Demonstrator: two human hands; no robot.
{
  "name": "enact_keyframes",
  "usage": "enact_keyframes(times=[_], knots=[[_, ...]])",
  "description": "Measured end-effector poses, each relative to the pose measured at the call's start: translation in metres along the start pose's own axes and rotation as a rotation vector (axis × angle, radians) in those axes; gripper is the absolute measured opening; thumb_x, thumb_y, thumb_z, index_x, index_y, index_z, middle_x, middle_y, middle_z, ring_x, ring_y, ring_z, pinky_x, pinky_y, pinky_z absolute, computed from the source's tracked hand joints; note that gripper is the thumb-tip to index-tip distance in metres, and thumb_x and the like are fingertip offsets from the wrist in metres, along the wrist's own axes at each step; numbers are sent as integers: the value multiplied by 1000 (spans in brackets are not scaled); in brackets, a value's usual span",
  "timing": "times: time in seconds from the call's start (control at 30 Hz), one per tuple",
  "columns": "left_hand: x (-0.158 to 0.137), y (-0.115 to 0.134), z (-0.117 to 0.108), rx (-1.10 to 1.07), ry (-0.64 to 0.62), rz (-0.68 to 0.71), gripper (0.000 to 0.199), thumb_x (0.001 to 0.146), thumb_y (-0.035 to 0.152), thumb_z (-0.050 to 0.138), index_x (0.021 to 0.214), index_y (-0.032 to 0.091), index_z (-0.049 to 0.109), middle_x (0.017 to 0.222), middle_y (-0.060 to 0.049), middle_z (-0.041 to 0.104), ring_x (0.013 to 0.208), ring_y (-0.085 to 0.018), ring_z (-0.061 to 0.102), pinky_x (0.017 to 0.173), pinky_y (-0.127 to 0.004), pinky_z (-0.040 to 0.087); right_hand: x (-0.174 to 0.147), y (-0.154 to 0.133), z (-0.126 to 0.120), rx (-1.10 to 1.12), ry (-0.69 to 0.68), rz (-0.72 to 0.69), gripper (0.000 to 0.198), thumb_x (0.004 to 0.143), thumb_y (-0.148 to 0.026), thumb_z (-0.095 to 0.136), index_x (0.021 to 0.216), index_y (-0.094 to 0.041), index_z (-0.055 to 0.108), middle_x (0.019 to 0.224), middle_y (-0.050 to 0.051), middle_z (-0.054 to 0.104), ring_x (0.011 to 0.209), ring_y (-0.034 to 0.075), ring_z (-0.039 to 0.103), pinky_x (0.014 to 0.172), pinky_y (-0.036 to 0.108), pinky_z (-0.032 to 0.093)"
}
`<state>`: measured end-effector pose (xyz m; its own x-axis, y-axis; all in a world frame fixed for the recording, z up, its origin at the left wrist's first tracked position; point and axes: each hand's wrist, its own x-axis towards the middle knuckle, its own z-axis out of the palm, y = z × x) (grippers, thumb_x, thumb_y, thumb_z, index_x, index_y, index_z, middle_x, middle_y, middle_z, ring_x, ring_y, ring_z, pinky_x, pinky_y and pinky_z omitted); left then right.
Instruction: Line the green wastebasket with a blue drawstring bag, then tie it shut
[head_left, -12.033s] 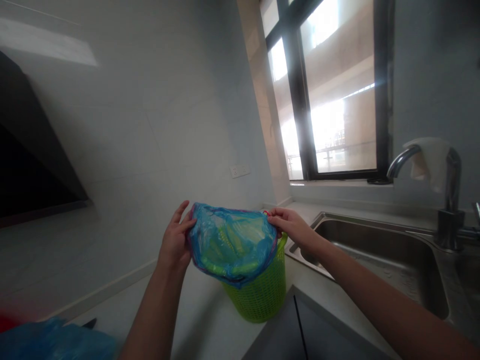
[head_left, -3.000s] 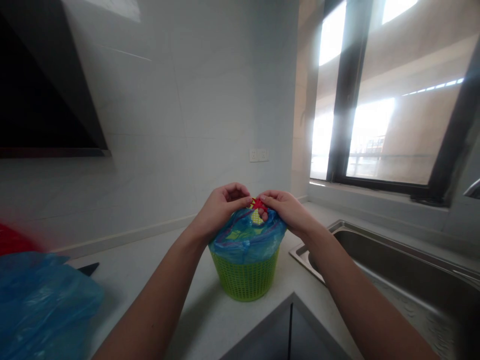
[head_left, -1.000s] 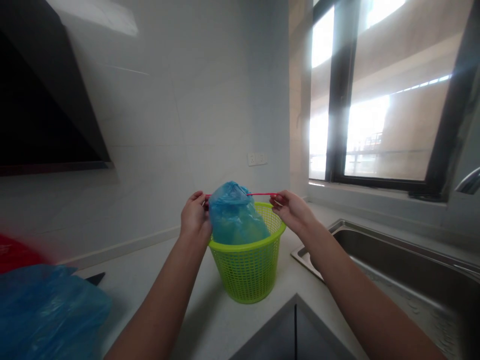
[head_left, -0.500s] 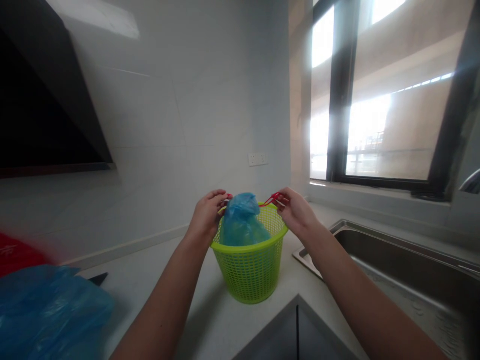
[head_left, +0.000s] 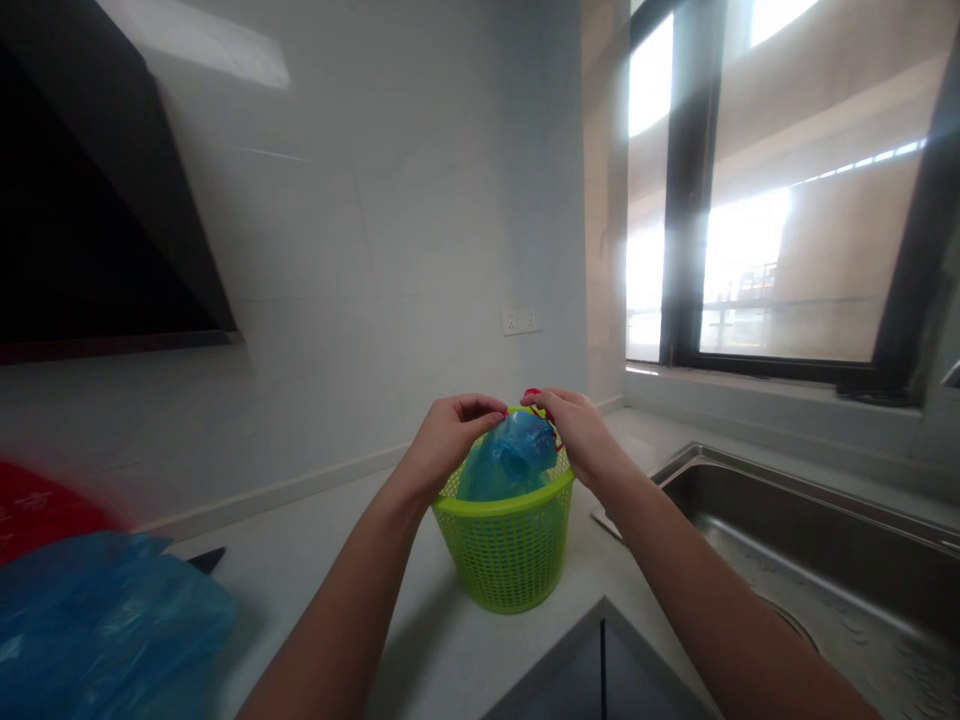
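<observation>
A lime-green mesh basket (head_left: 510, 555) stands on the white countertop (head_left: 315, 560) by the sink. A blue plastic bag (head_left: 510, 460), gathered shut at its top, sits inside it. My left hand (head_left: 450, 435) and my right hand (head_left: 574, 430) meet over the bag's top, fingers pinched on its red drawstring (head_left: 534, 395). Only a short loop of the string shows above my right fingers; the rest is hidden by the hands.
A steel sink (head_left: 810, 570) lies to the right under a dark-framed window (head_left: 780, 200). A dark range hood (head_left: 97, 220) hangs at upper left. More blue plastic (head_left: 97, 630) and something red (head_left: 37, 505) lie at lower left. A wall socket (head_left: 520, 320) sits behind the basket.
A second ago my hands held the red drawstring stretched wide apart above the bag. They have come together over the bag's top, and the string has gone slack and bunched.
</observation>
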<state>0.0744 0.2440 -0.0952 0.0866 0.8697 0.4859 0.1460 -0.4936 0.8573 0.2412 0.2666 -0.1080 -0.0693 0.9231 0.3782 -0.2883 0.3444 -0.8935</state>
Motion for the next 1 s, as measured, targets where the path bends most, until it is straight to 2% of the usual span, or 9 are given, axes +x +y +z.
enact_keyframes(times=[0.17, 0.27, 0.37, 0.47, 0.53, 0.67, 0.8, 0.93, 1.0], knots=[[3, -2, 2, 111, 95, 68, 17, 77, 33, 76, 81, 16, 77, 82, -8, 73, 72, -19, 63, 66, -28, 46, 4, 7, -5, -82, -80, -38, 24, 72, -33, 65, 84, -16, 77, 77, 3, 70, 66, 14, 55, 63, 29, 39], [6, -6, 0, 113, 169, 150, 12, 76, 25, 76, 86, 17, 75, 79, -6, 71, 71, -18, 63, 66, -26, 46, 5, 8, -5, -129, -105, -80, 28, 71, -28, 65, 94, -16, 77, 82, 2, 71, 65, 12, 53, 62, 27, 39], [5, -5, 0, 57, 143, 191, 17, 74, 20, 77, 90, 18, 72, 84, -5, 71, 77, -17, 64, 72, -26, 49, 5, 7, -3, -159, -169, -111, 31, 71, -23, 63, 98, -18, 77, 85, 2, 72, 66, 12, 54, 62, 27, 40], [2, -1, 4, -71, 24, 139, 24, 72, 21, 80, 93, 17, 70, 91, -8, 73, 85, -20, 67, 80, -29, 51, 3, 7, -3, -220, -252, -175, 32, 75, -19, 54, 98, -20, 78, 81, 1, 72, 69, 14, 56, 67, 27, 43], [0, 1, 5, -131, -40, 90, 31, 71, 22, 81, 99, 18, 68, 94, -9, 73, 85, -21, 68, 81, -31, 52, 1, 9, -3, -290, -248, -208, 37, 78, -18, 50, 103, -22, 77, 75, 0, 70, 67, 15, 57, 68, 29, 44], [-2, 2, 5, -154, -98, 15, 38, 70, 24, 81, 104, 18, 65, 88, -7, 73, 76, -19, 67, 71, -29, 52, -4, 13, -2, -442, -225, -304, 35, 80, -20, 55, 108, -23, 75, 77, 1, 70, 64, 15, 57, 66, 30, 43], [0, -2, 1, -178, -39, -54, 36, 66, 23, 83, 97, 18, 65, 73, -3, 69, 64, -15, 63, 59, -24, 47, -10, 14, 2, -535, -271, -318, 36, 76, -29, 68, 112, -25, 70, 86, 2, 71, 61, 15, 57, 62, 29, 41], [6, -4, 0, -270, 101, -90, 40, 59, 12, 81, 95, 16, 64, 73, -3, 68, 66, -14, 64, 61, -22, 49, -11, 13, 1, -715, -130, -301, 28, 75, -38, 72, 100, -24, 71, 97, 6, 71, 77, 19, 61, 71, 32, 42], [10, -1, 2, -305, 126, -68, 42, 57, 7, 78, 95, 16, 64, 77, -4, 70, 65, -13, 63, 61, -21, 49, -12, 13, 0, -770, -94, -275, 32, 76, -45, 72, 100, -23, 69, 99, 7, 70, 84, 22, 61, 75, 34, 41]])
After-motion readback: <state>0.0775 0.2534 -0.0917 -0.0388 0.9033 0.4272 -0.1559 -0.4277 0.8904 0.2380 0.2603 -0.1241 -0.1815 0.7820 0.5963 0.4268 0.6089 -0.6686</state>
